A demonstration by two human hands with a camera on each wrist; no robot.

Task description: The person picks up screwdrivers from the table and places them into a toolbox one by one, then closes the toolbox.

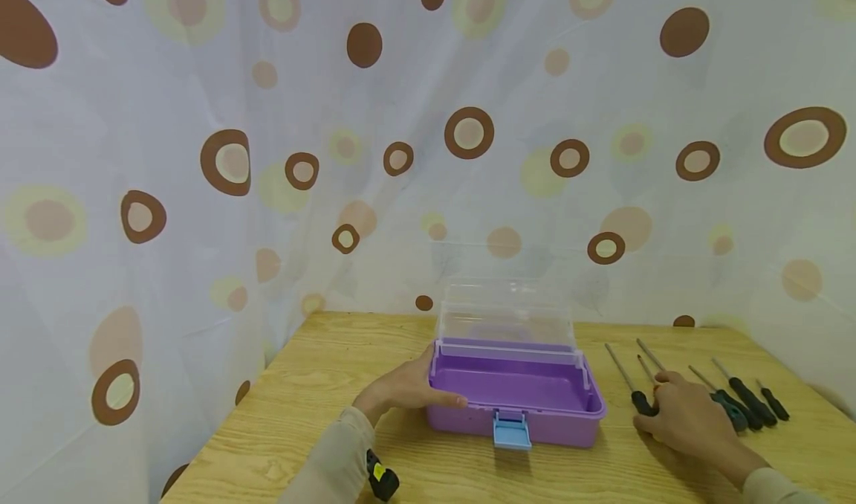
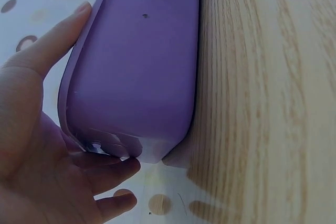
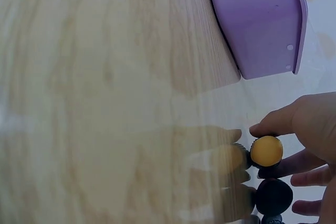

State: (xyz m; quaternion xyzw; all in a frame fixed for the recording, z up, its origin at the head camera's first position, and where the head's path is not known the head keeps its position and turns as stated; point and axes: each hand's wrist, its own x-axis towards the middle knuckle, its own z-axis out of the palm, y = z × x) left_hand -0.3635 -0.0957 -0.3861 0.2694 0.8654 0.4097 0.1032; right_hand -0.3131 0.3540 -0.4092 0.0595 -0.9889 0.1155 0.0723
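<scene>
A purple toolbox stands on the wooden table, its clear lid raised and its blue latch hanging down in front. My left hand holds the box's left end, thumb along the front rim and fingers against the end wall. To the right of the box, my right hand reaches down over the screwdrivers. In the right wrist view its thumb and index finger pinch a screwdriver with a yellow handle end. A black handle end sits beside it, near the other fingers.
Several more screwdrivers lie right of my right hand, among them a green-handled one and a short black one. A black-and-yellow object is by my left sleeve. A dotted curtain hangs behind the table.
</scene>
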